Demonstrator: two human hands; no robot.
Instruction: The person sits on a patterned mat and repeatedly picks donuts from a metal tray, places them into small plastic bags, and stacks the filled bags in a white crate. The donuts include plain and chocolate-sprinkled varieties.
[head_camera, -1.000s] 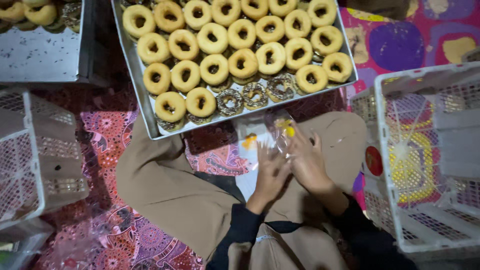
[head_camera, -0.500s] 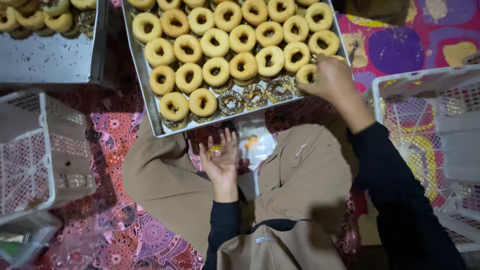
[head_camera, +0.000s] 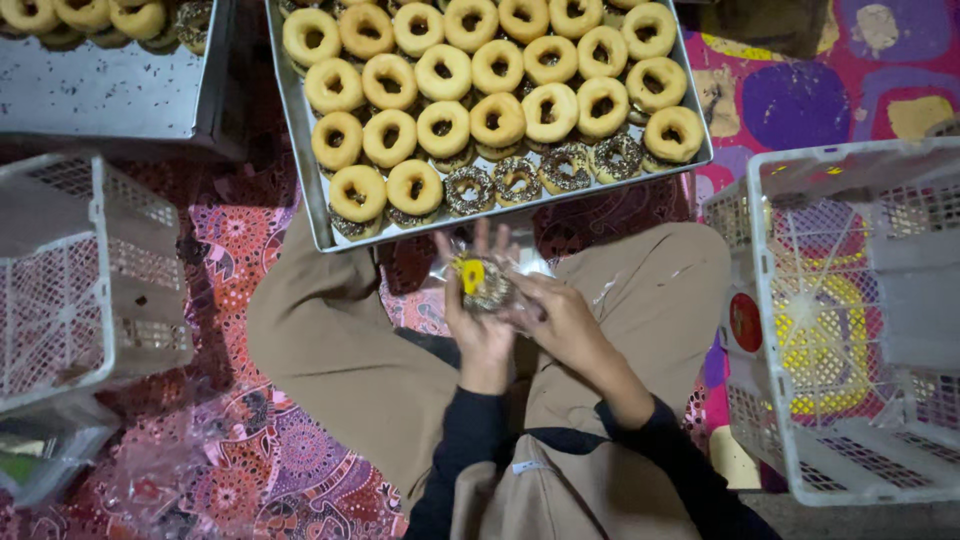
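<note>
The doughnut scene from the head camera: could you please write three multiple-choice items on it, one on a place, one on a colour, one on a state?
1. Where is the tray of doughnuts?
A. in front of the knees
B. inside the right crate
C. on the lap

2. What colour are the crates?
A. black
B. white
C. red

3. What are the hands doing?
A. resting empty
B. lifting the tray
C. holding a doughnut in clear wrap

Answers: 1 A, it lies past the knees. 2 B, both lattice crates are white. 3 C, left hand and right hand meet around the wrapped doughnut.

Patterned floor mat (head_camera: 250, 470) under doughnut tray (head_camera: 310, 190), two white crates (head_camera: 850, 440).
</note>
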